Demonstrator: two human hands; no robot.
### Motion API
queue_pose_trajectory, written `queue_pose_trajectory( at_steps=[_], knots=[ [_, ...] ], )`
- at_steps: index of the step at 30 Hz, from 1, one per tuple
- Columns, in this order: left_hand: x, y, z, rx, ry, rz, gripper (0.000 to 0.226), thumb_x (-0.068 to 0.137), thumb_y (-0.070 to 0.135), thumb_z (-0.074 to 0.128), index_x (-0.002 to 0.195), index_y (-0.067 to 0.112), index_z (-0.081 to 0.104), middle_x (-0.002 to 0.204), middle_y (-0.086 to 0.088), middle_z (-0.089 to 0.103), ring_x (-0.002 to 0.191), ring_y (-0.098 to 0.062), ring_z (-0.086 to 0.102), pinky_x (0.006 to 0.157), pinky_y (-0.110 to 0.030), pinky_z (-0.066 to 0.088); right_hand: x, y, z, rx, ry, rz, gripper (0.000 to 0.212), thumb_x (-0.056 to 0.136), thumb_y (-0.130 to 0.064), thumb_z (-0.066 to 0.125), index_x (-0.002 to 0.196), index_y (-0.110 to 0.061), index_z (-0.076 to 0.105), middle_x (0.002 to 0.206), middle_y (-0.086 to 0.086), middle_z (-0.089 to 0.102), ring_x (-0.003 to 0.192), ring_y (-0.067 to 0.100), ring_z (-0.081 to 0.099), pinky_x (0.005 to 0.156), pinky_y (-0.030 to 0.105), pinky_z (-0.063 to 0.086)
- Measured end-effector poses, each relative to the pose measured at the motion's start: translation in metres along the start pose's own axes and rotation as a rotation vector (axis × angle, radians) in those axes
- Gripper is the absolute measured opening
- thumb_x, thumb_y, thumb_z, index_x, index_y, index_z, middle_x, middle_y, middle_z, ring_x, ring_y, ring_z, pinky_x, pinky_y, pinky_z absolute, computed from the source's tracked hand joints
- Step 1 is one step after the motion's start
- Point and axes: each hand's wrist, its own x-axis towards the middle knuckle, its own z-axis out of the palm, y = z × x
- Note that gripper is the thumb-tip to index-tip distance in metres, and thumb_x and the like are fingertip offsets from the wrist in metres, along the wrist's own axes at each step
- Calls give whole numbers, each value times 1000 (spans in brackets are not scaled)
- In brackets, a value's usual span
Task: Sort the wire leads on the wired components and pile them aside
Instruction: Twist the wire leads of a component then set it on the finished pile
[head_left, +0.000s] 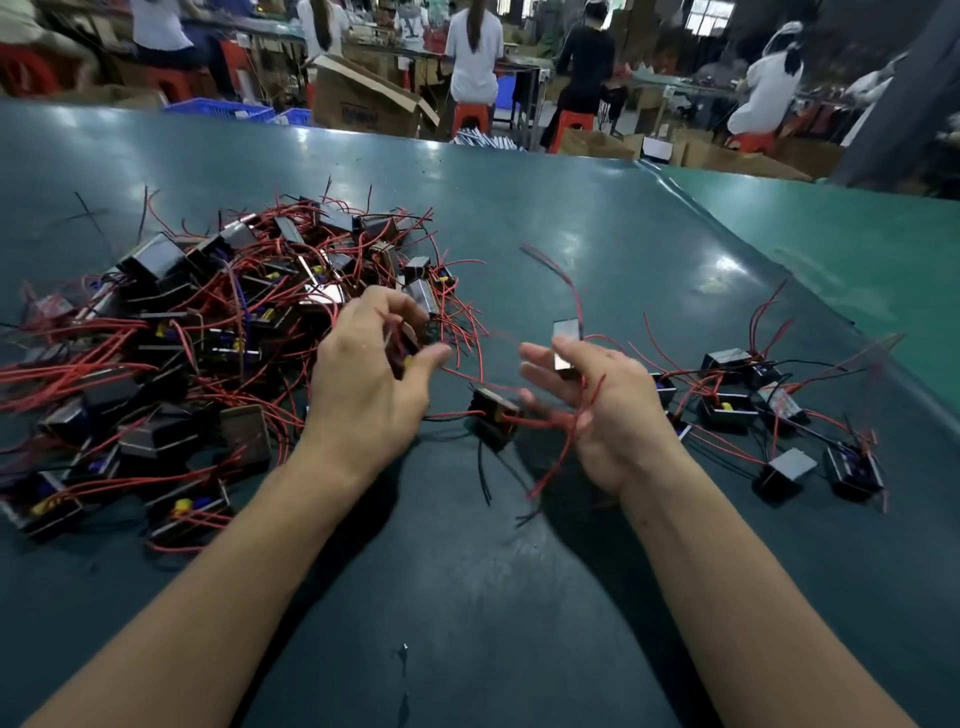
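The left hand (369, 364) reaches over the near edge of the big heap of wired components (197, 332) on the left of the dark green table (597, 244), its fingers curled and its thumb stretched out toward the right; a small dark component with red leads (402, 345) sits inside the curl, and it looks pinched there, though motion blur makes the grip hard to read for certain. The right hand (597, 405) is held palm-inward just right of centre with its fingers half bent; it holds a grey-faced component (566, 345) between thumb and fingertips, and several red wire leads (569, 431) run across its palm and hang below it. Between the two hands, on the table, lies a single component (493, 415) with a red lead running to the right hand and black leads trailing toward the viewer. To the right of the right hand a smaller, looser pile of components (769, 410) is spread out, well apart from the big heap. Beyond the table's far edge stands an open cardboard box (363, 104) with dark print on its side, too blurred to read; no label on the components can be made out either.
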Motion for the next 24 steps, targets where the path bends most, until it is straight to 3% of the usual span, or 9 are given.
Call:
queue_pose_trajectory(
  at_steps=[2,4,6,9,12,16,18,21,24],
  knots=[
    [2,0,-4,-6,-81,108,18,85,15,72,97,13,58,84,-3,61,72,-17,55,70,-29,48,-1,-2,-2,-56,32,-69,24,95,-21,59,112,-8,48,94,9,76,72,18,67,56,28,55],
    [-3,1,-2,-4,-377,150,15,88,25,70,98,20,61,72,5,60,66,-14,57,61,-24,44,-1,-3,-4,-127,48,-100,20,96,-26,56,107,-12,48,93,7,76,54,14,60,45,22,45],
    [-11,1,5,140,-594,168,29,85,40,71,111,31,64,70,13,60,77,-16,63,66,-25,45,1,-4,-6,-182,29,-66,16,94,-29,55,100,-16,48,90,9,76,42,11,46,39,19,33],
    [-17,0,13,427,-680,178,57,77,69,62,128,49,46,104,12,70,106,-20,63,85,-36,52,0,-6,-6,-195,-41,35,15,92,-27,54,101,-16,47,88,14,75,39,10,37,35,16,26],
    [-12,1,18,659,-492,153,48,80,72,54,118,44,54,106,3,70,103,-29,64,77,-35,49,-1,-7,-7,-161,-48,9,12,92,-23,51,98,-17,43,89,15,75,40,11,41,35,16,26],
    [7,-12,11,729,-134,-141,40,92,48,55,124,23,55,110,-12,67,100,-38,64,79,-42,49,-1,-14,-12,-191,28,-7,13,96,-25,52,91,-14,48,94,17,75,47,14,58,40,19,39],
    [14,-18,4,605,-34,-150,44,96,37,53,133,14,50,115,-15,64,104,-41,60,82,-47,47,-3,-13,-11,-254,17,66,17,97,-28,54,87,-15,50,89,16,75,45,14,60,41,18,41],
    [10,-12,-2,299,144,190,21,97,19,56,109,6,67,99,-14,66,90,-37,62,75,-46,50,-5,-3,-7,-343,-86,129,11,95,-20,58,90,-13,52,85,16,71,40,10,53,37,16,38],
    [2,5,3,-97,-21,133,19,95,26,61,93,13,74,77,-6,70,63,-21,62,59,-35,51,-7,3,-6,-362,-136,134,16,92,-12,64,99,-10,49,76,14,71,35,11,49,34,16,36]
  ],
)
